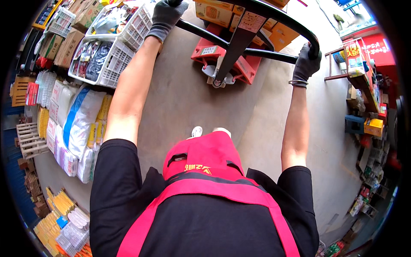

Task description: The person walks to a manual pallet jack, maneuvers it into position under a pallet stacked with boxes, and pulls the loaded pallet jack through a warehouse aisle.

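My left hand (167, 17), in a grey glove, grips the upper left end of a black metal handlebar (201, 32). My right hand (307, 62), gloved the same way and with a bangle at the wrist, is wrapped round the curved bar on the right. The handle's dark upright shaft runs down to a red pallet truck (250, 70) with a steering wheel set at its base. Orange cartons (214, 13) are stacked on the truck beyond the handle. Below the bar, my red apron (201, 154) and white shoes show.
Grey concrete floor (167, 94) surrounds the truck. At left stand white crates (120, 60) of packaged goods, brown cartons (68, 43) and large white sacks (79, 120). At right are a wooden-framed table (357, 77), a blue stool (354, 124) and a yellow box (373, 127).
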Motion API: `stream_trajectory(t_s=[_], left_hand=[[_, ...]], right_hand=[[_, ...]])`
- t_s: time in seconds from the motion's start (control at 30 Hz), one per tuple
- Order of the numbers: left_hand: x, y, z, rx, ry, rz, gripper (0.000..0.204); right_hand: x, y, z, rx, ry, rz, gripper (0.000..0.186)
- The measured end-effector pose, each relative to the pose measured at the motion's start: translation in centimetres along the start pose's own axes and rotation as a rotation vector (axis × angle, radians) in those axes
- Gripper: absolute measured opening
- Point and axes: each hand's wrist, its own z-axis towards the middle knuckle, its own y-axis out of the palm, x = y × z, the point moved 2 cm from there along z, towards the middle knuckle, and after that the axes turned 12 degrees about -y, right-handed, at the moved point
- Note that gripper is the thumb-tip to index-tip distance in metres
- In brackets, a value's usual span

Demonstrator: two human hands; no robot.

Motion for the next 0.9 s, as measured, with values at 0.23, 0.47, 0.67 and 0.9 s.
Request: stream_trajectory(t_s=[0.23, 0.47, 0.67, 0.9], left_hand=[[-2.9, 5.7, 13.9, -0.027, -0.032, 0.055, 0.024], [-2.6, 7.0, 22.7, -0.201, 0.004, 0.459, 0.030], [8.8, 16.1, 26.8, -0.599, 0.500, 0.871, 0.027], [10.0, 17.9, 25.8, -0.296, 0.588, 1.108, 0.032]], right_hand=[[6.7, 8.1, 5.6, -0.064, 0.049, 0.210, 0.013], [6.8, 12.1, 12.7, -0.488, 0.054, 0.388, 0.026], [2.6, 20.1, 21.5, -0.901, -0.577, -0.008, 0.024], [-2.7, 19.2, 19.3, -0.636, -0.475, -0.445, 0.009]])
